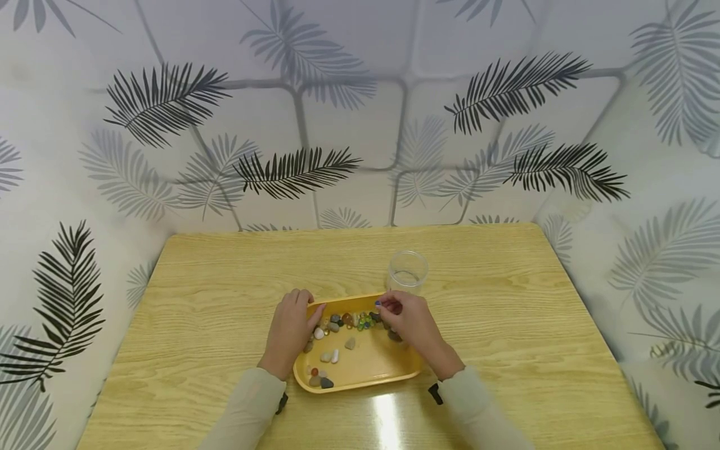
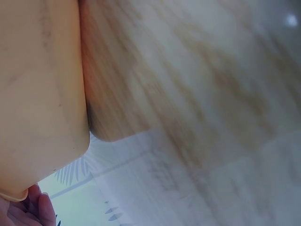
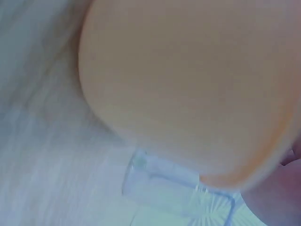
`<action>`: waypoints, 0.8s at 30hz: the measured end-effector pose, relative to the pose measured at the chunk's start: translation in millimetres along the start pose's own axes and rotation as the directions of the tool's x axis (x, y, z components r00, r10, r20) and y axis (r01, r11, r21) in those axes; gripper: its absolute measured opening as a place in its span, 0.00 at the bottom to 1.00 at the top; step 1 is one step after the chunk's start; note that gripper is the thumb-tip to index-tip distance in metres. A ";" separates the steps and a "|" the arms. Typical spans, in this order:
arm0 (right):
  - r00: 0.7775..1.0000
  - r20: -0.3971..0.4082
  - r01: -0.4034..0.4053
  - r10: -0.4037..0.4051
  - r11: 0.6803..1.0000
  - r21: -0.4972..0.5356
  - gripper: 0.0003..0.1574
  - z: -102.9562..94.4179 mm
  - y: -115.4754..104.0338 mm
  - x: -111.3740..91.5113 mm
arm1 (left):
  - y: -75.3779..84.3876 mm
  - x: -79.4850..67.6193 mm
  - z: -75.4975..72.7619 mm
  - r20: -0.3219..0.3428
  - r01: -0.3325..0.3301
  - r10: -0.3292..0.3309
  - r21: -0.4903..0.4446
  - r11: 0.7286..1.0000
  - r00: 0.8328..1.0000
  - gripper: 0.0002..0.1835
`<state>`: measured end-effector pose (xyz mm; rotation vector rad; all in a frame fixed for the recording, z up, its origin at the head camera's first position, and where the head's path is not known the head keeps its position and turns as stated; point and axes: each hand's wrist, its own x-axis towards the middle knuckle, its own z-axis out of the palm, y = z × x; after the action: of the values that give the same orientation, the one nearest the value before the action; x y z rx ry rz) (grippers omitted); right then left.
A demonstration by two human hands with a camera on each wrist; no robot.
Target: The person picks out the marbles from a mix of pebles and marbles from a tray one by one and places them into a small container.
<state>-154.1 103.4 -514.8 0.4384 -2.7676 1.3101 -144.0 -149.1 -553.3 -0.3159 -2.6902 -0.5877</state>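
Table (image 1: 506, 306), blue stone (image 1: 377, 303) in right grip (image 1: 412, 322)

Table (image 1: 225, 269): wood-grained, rounded far corners | on it: yellow tray (image 1: 377, 362); clear cup (image 1: 407, 275) just behind

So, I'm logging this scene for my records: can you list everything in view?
tray: 1, yellow, on the table
stones: many, too small to count surely; grey, tan, white, brown; in the tray
glassy pieces: several, green and yellowish, near the tray's far wall
red piece: 1, red, tray's near left corner
blue piece: 1, blue, in the right hand's pinch
cup: 1, clear, beyond the tray's far right
table: 1, yellowish wood grain, under the tray
leaf-print backdrop: 1 surround, pale with grey and black leaves, around the table
sleeves: 2, pale, on the forearms
left hand: 1, gripping the tray's far left corner
right hand: 1, over the tray's far right
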 end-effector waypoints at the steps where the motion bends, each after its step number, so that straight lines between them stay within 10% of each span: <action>1: 1.000 -0.009 -0.003 0.003 1.000 0.001 0.03 -2.9 1.1 1.0 | -0.2 0.0 0.2 0.000 0.000 0.000 0.000 1.000 1.000 0.15; 24: 0.989 -0.145 0.017 -0.024 0.999 -0.046 0.07 -46.7 26.0 23.4 | -0.5 -0.3 0.9 0.002 0.006 -0.006 -0.005 1.000 1.000 0.14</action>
<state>-187.2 149.3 -500.5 0.3520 -2.6596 1.2208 -144.1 -149.1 -554.4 -0.3093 -2.6929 -0.5961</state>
